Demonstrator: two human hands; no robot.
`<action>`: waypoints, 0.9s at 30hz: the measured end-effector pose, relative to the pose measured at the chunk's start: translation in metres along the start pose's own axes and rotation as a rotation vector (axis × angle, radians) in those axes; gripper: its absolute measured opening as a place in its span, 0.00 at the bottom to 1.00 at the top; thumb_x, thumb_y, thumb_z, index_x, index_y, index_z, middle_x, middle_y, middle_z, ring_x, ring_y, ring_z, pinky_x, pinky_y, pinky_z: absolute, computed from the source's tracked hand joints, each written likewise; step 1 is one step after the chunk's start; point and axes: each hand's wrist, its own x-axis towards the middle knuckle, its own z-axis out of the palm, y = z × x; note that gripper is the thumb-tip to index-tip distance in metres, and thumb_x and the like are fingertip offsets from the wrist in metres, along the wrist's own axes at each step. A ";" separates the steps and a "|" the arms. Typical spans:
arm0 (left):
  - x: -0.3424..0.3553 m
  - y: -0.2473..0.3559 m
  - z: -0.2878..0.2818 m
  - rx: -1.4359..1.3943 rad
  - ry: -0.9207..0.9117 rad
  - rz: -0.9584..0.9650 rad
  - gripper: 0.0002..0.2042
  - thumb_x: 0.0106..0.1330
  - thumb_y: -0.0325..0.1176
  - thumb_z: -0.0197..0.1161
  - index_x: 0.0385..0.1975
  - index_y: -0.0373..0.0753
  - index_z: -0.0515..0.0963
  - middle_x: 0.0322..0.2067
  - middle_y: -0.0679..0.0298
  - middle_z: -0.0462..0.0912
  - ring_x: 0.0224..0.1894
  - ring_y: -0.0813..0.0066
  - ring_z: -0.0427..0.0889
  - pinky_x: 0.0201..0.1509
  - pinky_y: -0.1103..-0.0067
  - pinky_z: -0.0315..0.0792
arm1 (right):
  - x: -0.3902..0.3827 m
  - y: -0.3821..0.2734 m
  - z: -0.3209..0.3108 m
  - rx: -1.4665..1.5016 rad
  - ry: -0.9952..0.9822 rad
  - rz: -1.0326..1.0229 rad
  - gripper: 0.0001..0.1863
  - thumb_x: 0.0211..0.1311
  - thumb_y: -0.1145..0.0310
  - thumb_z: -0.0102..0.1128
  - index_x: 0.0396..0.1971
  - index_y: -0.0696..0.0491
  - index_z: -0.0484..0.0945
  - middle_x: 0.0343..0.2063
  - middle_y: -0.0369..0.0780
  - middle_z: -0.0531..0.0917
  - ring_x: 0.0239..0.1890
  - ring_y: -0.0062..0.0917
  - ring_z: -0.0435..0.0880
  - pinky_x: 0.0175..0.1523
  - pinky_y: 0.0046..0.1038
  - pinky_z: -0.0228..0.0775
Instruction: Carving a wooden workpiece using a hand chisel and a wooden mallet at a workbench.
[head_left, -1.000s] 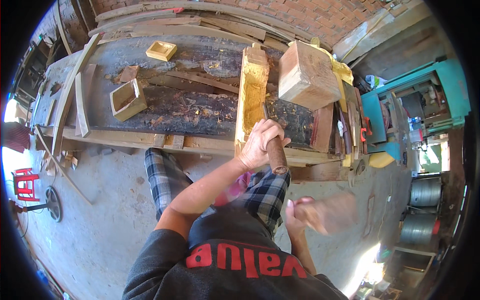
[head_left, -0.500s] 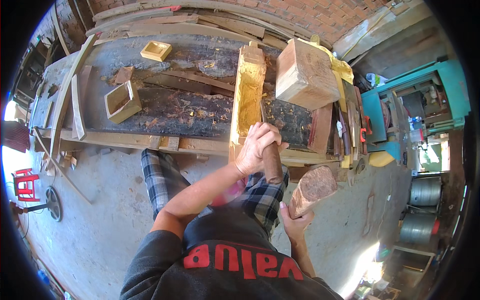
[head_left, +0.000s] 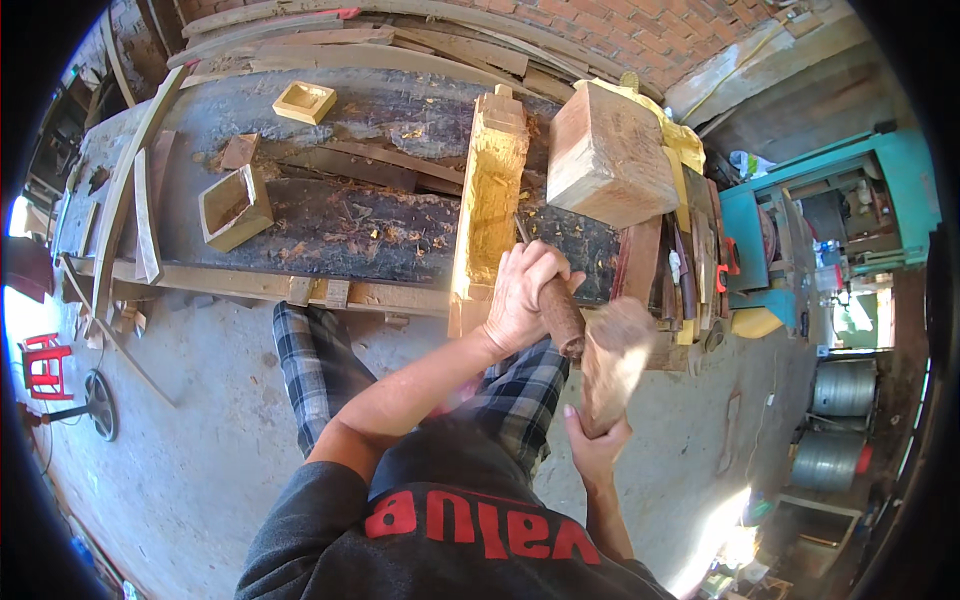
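Chisel (head_left: 563,322) angled into a hollowed yellow timber (head_left: 490,190), wooden mallet (head_left: 610,368) close by its handle

The hollowed yellow timber lies lengthwise away from the person on the dark counter (head_left: 370,235), its trough facing up and its near end jutting past the front edge, between the plaid trouser legs (head_left: 318,370); lying so, it seems placed to keep the cavity within easy reach. The chisel's thin blade meets the trough's right side, while its thick handle slants back toward the person, likely so that its butt faces the mallet.

The left hand (head_left: 527,290) has its fingers wrapped tight round the chisel low on the handle, a grip that probably steadies the angle and leaves the butt free. The right hand (head_left: 598,447) has its fingers closed round the mallet's narrow end, thumb laid along it, presumably for control. The mallet's broad head is blurred beside the butt; whether they touch, I cannot tell.

Just right of the timber stands a big squared wood block (head_left: 612,155), perhaps serving as a side stop. Beyond it, a row of hand tools (head_left: 685,270) lies side by side, apparently kept near the right hand. Leftward, well apart, sit a hollow wooden box (head_left: 248,225), a smaller yellow box (head_left: 298,112) and long wood strips (head_left: 143,205), seemingly set aside from the working spot
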 end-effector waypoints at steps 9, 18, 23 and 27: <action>0.000 -0.019 0.004 -0.015 -0.003 0.035 0.12 0.55 0.32 0.73 0.30 0.46 0.72 0.34 0.65 0.75 0.39 0.60 0.73 0.42 0.68 0.64 | 0.000 0.024 0.007 -0.022 -0.149 0.163 0.23 0.50 0.72 0.75 0.46 0.61 0.78 0.35 0.41 0.83 0.39 0.24 0.81 0.47 0.29 0.73; -0.012 0.008 -0.009 -0.025 -0.046 0.031 0.12 0.57 0.34 0.72 0.29 0.45 0.71 0.36 0.62 0.75 0.38 0.57 0.71 0.42 0.67 0.64 | 0.002 -0.002 -0.001 0.243 0.011 0.056 0.28 0.48 0.68 0.78 0.47 0.64 0.76 0.34 0.42 0.84 0.39 0.27 0.83 0.47 0.30 0.75; -0.011 0.007 -0.007 -0.001 -0.046 0.004 0.13 0.55 0.31 0.73 0.29 0.45 0.71 0.34 0.63 0.75 0.37 0.58 0.72 0.42 0.67 0.64 | -0.010 0.003 -0.026 0.382 -0.031 0.099 0.23 0.51 0.69 0.73 0.45 0.62 0.74 0.29 0.38 0.80 0.33 0.24 0.80 0.43 0.28 0.74; -0.005 0.010 0.000 0.032 -0.025 -0.003 0.13 0.54 0.29 0.73 0.29 0.44 0.71 0.32 0.64 0.75 0.35 0.59 0.72 0.41 0.68 0.64 | 0.002 0.003 -0.039 0.216 -0.061 -0.425 0.20 0.54 0.70 0.70 0.42 0.61 0.72 0.24 0.37 0.77 0.29 0.23 0.79 0.36 0.24 0.72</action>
